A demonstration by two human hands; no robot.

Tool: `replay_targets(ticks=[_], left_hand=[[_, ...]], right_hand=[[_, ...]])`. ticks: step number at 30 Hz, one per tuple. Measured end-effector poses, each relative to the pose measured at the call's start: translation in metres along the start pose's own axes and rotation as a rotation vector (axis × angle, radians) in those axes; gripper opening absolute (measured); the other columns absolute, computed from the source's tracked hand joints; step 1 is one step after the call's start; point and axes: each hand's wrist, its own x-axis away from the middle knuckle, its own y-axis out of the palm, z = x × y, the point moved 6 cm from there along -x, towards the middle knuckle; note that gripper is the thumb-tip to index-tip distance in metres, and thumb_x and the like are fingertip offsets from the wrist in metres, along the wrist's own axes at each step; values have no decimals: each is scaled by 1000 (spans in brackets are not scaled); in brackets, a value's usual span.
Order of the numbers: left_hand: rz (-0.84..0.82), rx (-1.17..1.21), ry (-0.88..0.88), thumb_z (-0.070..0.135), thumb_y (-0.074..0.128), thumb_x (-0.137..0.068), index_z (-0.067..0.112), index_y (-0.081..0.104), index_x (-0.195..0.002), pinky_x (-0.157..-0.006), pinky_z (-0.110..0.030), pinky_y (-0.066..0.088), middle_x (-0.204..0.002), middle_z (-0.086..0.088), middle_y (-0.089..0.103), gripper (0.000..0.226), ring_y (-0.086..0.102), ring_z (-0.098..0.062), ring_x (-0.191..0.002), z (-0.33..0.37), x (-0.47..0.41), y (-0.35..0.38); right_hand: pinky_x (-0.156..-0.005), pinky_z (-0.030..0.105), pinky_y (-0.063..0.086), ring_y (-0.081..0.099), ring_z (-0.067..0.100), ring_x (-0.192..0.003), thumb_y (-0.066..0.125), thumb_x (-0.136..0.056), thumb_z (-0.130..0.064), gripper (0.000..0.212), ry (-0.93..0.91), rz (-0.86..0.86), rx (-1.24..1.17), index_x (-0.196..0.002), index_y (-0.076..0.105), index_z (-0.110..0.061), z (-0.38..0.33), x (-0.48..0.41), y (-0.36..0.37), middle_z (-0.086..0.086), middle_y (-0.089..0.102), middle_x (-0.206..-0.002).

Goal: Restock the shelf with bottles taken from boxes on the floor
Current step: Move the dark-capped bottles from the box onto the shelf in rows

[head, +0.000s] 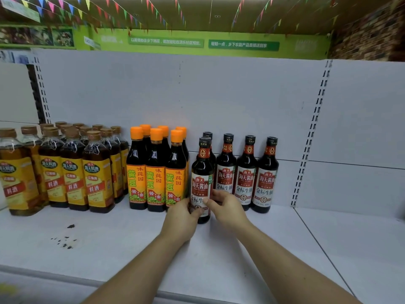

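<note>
Both left hand (181,217) and right hand (228,207) grip the front soy bottle (201,172) mid-frame, likely squaring it into its row (247,172).

You are standing in a shop, in a grocery aisle. Before you is a white metal shelf (109,249) with slotted uprights (311,137) at its back. On the shelf stand rows of identical goods with labels facing out: brown-capped bottles (96,170) at its left end, orange-capped bottles (156,170) beside them, and black-capped bottles (246,172) towards its middle. Above the shelf runs a green banner (243,44) with printed slogans, and higher still hang strings of coloured pennants (153,9).
</note>
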Motion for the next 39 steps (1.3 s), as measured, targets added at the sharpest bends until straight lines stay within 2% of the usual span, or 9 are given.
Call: replay_targets(ticks=[4,8,14,23,32,36,39], left_hand=[[15,-7,-4,30,71,-95,19,67,-129,-92,-30,51,-121,2,73,37,66,-18,-112,-1,-4,2],[35,-11,-10,33,74,-92,19,69,-126,-95,-39,56,-117,4,74,36,68,-18,-109,-2,-6,4],[41,-23,-5,31,72,-94,17,68,-127,-92,-33,53,-119,3,74,36,67,-19,-109,-2,-10,6],[35,-16,-18,32,71,-94,18,68,-128,-96,-39,55,-120,2,73,37,67,-19,-110,-2,-13,8],[27,-16,-27,31,71,-95,17,68,-129,-96,-40,55,-121,2,73,37,67,-20,-110,-2,-14,10],[22,-8,-40,31,71,-95,17,67,-130,-96,-36,53,-123,2,72,38,67,-20,-113,-1,-14,10],[3,-8,-61,31,71,-95,16,65,-131,-97,-37,53,-124,1,72,39,66,-21,-113,-1,-14,10]], right_hand=[[-100,29,54,67,2,-112,68,-99,-31,37,-11,-19,19,-135,65,-23,1,-4,-1,-13,72,-121],[-103,34,55,67,3,-114,66,-99,-34,39,-9,-38,24,-137,65,-24,5,-9,-1,-12,73,-121],[-104,33,53,66,4,-114,65,-101,-31,37,-8,-37,20,-137,64,-23,6,-11,0,-12,73,-121],[-104,39,54,66,6,-115,63,-99,-38,40,6,-16,58,-137,63,-24,8,-14,3,-12,73,-122],[-104,35,53,65,6,-117,62,-101,-35,39,20,-10,56,-138,62,-24,6,-13,2,-12,72,-125],[-104,35,52,65,7,-116,62,-101,-33,37,21,-4,62,-137,64,-24,4,-11,2,-11,72,-124],[-101,30,51,64,10,-117,61,-102,-31,36,38,-2,65,-137,62,-23,1,-9,1,-9,71,-126]])
